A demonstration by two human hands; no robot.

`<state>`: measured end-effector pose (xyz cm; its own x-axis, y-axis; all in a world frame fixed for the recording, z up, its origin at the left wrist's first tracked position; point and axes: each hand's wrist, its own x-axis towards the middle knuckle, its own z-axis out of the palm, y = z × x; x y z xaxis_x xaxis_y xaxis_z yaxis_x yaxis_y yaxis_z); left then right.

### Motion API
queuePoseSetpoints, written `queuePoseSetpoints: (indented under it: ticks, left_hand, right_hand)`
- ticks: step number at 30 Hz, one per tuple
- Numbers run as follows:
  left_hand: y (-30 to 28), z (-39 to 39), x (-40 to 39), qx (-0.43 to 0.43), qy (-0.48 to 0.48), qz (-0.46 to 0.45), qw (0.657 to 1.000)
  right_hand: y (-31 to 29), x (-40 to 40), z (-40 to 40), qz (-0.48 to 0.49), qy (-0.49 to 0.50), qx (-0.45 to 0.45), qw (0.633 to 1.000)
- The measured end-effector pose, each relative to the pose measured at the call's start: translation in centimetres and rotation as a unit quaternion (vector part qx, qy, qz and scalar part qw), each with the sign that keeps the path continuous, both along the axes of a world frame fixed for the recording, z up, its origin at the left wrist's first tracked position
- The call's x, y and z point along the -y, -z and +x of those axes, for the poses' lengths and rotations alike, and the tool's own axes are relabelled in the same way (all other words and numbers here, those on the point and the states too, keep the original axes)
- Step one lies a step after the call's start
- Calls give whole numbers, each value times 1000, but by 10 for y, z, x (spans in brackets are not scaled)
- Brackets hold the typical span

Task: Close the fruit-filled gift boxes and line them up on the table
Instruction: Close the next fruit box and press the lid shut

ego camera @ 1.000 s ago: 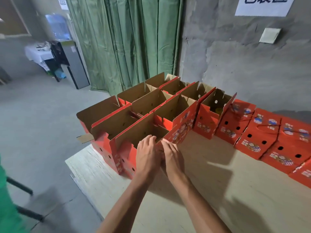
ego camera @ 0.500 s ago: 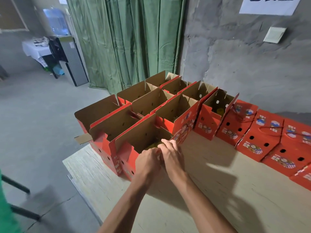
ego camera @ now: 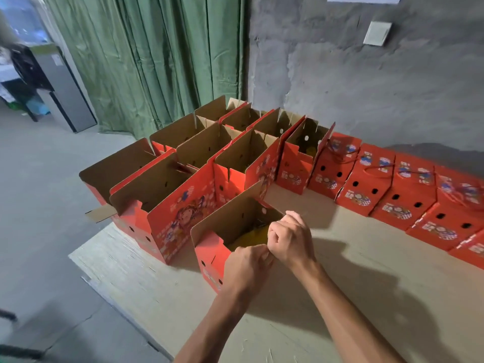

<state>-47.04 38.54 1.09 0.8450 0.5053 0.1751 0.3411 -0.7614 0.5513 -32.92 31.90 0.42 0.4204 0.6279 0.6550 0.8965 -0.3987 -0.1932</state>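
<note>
Head view. The left hand [ego camera: 245,265] and the right hand [ego camera: 289,238] meet at the near right edge of the front box [ego camera: 209,254], an open red gift box standing apart from the others near the table's [ego camera: 366,297] left front part. Both hands have curled fingers. The left hand's fingertips pinch the near rim of the box; the right hand's fingers curl over the same rim just beside them, knuckles up, the two hands touching. What exactly lies between the fingers is too small to tell.

The front box stands upright with its mouth facing up. Its tall brown-lined flap [ego camera: 227,209] rises on the far left side, and its long axis runs from near left to far right, roughly parallel to the neighbouring boxes. Yellow fruit [ego camera: 248,238] shows inside.

Behind and to the left, a block of open boxes [ego camera: 183,184] stands in rows, flaps up, touching one another, at the table's far left corner. To the right, a line of closed boxes [ego camera: 387,192] with red cord handles runs along the far edge by the grey wall [ego camera: 366,100], side by side and touching. A green curtain [ego camera: 157,61] hangs behind the open boxes.
</note>
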Motion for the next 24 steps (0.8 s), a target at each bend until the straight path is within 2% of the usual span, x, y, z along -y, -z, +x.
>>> queuePoseSetpoints:
  ticks: [7, 14, 18, 21, 24]
  left_hand:
    - [-4, 16, 69, 29, 94, -15, 995]
    - [2, 34, 160, 57, 173, -29, 983]
    - [6, 47, 217, 20, 237, -16, 971]
    - [2, 56, 259, 27, 272, 3, 962]
    - [-3, 57, 292, 4, 299, 22, 954]
  right_hand:
    - [-9, 86, 5, -48, 105, -56, 992]
    - [-16, 199, 7, -51, 192, -107, 974]
    - [-18, 276, 8, -93, 268, -183, 941]
    - [-25, 328, 11, -144, 330, -237, 902]
    - [-30, 376, 9, -149, 358, -289, 875]
